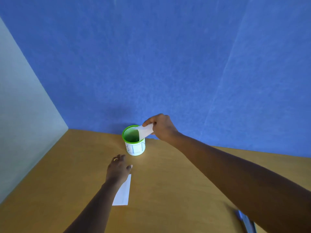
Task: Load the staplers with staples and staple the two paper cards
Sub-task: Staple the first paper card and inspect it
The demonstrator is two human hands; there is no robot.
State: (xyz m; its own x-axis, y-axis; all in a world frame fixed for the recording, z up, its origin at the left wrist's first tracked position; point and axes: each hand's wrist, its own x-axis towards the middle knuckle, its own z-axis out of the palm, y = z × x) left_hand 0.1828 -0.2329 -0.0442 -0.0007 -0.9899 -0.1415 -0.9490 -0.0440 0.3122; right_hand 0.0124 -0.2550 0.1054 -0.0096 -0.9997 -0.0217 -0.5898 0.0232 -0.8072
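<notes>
A big blue wall (168, 64) stands at the back, and a pale wall (21, 106) stands on the left side. They meet in a corner above a brown bench (168, 182).

A green cup (129, 134) made of mesh stands on the bench, close to the blue wall. It has a white label (135, 148) wrapped round its lower part, with big letters drawn on it.

The right hand (162, 127) reaches out over the cup. Its thumb and fingers (148, 122) pinch one end of a white paper card (145, 131). The card tilts down, and its free end is over the open top of the cup, at the right side of the rim.

The left hand (118, 169) lies palm down on the bench, just in front of the cup but not touching it. Its fingers look loose and point at the cup, and the thumb sticks out to the right. There is a gold ring (115, 159) on one finger.

The other card (123, 190) lies flat on the bench, partly under the left wrist.

At the bottom right, a blue-grey thing (245, 221) peeks out from under the right arm. It is too blurry to tell what it is.
</notes>
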